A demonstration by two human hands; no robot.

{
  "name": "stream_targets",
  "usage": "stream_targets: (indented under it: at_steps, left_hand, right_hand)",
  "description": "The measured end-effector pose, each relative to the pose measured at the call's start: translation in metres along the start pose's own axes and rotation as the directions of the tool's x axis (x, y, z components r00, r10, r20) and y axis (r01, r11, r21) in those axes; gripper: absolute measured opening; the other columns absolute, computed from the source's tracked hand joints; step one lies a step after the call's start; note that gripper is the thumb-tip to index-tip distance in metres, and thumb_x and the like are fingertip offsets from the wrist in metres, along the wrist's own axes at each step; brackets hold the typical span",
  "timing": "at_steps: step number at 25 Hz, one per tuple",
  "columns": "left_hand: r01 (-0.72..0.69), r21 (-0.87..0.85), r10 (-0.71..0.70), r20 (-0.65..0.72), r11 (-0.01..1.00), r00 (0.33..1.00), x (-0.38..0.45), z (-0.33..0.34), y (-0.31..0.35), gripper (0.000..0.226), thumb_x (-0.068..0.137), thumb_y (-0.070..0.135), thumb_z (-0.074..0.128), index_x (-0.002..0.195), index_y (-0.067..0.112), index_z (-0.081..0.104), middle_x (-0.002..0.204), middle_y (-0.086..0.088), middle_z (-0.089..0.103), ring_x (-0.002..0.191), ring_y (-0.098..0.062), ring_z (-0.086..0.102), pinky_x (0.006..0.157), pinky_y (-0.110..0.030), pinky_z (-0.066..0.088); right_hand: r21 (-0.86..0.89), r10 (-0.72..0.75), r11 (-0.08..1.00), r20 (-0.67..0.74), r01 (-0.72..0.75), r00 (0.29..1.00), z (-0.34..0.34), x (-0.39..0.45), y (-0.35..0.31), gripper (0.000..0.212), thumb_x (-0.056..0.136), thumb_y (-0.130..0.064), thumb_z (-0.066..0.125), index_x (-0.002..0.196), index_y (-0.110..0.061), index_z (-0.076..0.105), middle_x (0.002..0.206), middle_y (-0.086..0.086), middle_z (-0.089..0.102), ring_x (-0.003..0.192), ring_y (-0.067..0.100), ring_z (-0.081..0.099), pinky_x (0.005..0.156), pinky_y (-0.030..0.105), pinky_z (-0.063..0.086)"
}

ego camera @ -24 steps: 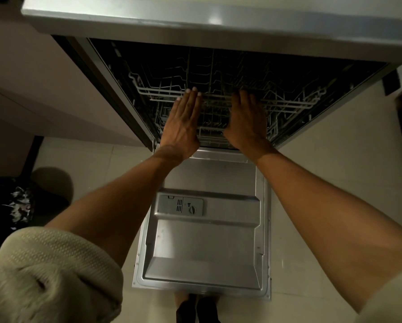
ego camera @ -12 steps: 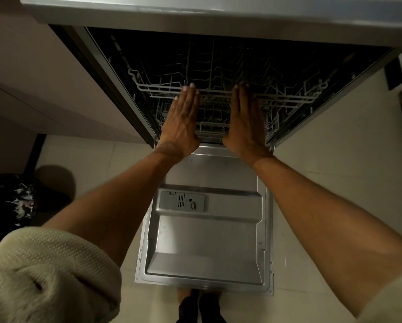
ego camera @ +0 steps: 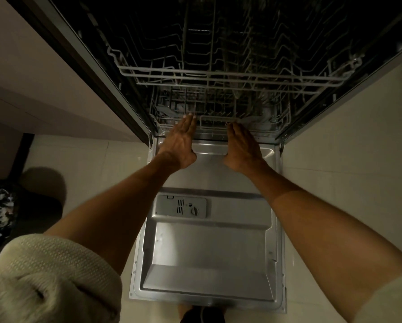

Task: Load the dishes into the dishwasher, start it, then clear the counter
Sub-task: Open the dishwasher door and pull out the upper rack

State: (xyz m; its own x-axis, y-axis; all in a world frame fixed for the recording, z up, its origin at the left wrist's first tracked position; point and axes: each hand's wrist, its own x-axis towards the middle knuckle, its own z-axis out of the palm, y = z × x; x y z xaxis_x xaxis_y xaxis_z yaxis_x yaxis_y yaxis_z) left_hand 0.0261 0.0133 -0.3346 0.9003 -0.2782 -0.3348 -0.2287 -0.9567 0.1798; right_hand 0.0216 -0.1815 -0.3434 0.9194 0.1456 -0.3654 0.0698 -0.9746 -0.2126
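Down at floor level, the built-in dishwasher with the dark tub (ego camera: 242, 31) stands open, its flat steel door (ego camera: 209, 248) dropped level beneath both forearms. The left hand (ego camera: 180, 142) and the right hand (ego camera: 243, 148) reach forward side by side, well apart, fingers straight and together, holding nothing. Their fingertips meet the front edge of the grey wire lower rack (ego camera: 218, 110); whether they press it is hard to tell in the gloom. Above the hands, the grey wire upper rack (ego camera: 230, 75) juts out, its back lost in darkness. Behind the left wrist sits the grey plastic detergent dispenser (ego camera: 181, 207). Cream knitted sleeves (ego camera: 46, 280) are cut off below.
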Motion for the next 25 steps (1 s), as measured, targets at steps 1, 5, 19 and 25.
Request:
stream_targets:
  at_steps: [1, 5, 19, 25]
  left_hand:
    - [0.017, -0.046, -0.016, 0.027, 0.999, 1.000, 0.011, 0.006, 0.001, 0.098, 0.084, 0.019, 0.057, 0.158, 0.010, -0.007, 0.166, -0.010, -0.007, 0.154, -0.023, -0.005, 0.125, -0.038, -0.001]
    - [0.067, -0.157, -0.061, 0.043, 0.985, 0.997, 0.051, 0.021, 0.009, 0.098, 0.082, 0.009, 0.059, 0.159, 0.013, -0.003, 0.167, -0.006, -0.005, 0.154, -0.021, -0.004, 0.126, -0.037, 0.008]
    - [0.124, -0.334, -0.085, 0.129, 0.934, 0.988, 0.011, 0.056, 0.026, 0.101, 0.081, 0.005, 0.059, 0.159, 0.020, -0.002, 0.167, 0.001, -0.009, 0.152, -0.026, 0.013, 0.114, -0.035, 0.040]
    - [0.138, -0.358, -0.066, 0.208, 0.923, 0.976, -0.039, 0.059, 0.032, 0.097, 0.082, 0.001, 0.058, 0.160, 0.020, 0.004, 0.167, 0.002, -0.001, 0.152, -0.021, 0.011, 0.119, -0.030, 0.029]
  right_hand:
    - [0.009, 0.012, 1.000, 0.005, -0.012, 1.000, 0.007, 0.010, 0.002, 0.103, 0.085, -0.024, 0.076, 0.160, -0.011, 0.007, 0.167, 0.010, 0.007, 0.153, 0.030, 0.010, 0.125, 0.040, 0.015]
    - [-0.015, 0.007, 1.000, -0.024, -0.007, 1.000, 0.022, 0.045, 0.011, 0.108, 0.084, -0.027, 0.077, 0.160, -0.011, 0.002, 0.168, 0.010, 0.002, 0.153, 0.030, 0.007, 0.125, 0.041, 0.013]
    - [0.016, 0.095, 0.995, 0.022, -0.095, 0.995, 0.039, 0.000, -0.001, 0.106, 0.082, -0.028, 0.079, 0.160, -0.012, 0.008, 0.166, 0.009, 0.009, 0.153, 0.029, 0.010, 0.125, 0.039, 0.018]
    - [0.067, 0.120, 0.989, 0.139, -0.131, 0.983, 0.041, -0.044, -0.009, 0.096, 0.088, -0.024, 0.074, 0.159, -0.010, 0.012, 0.167, 0.010, 0.004, 0.154, 0.031, 0.006, 0.125, 0.039, 0.014]
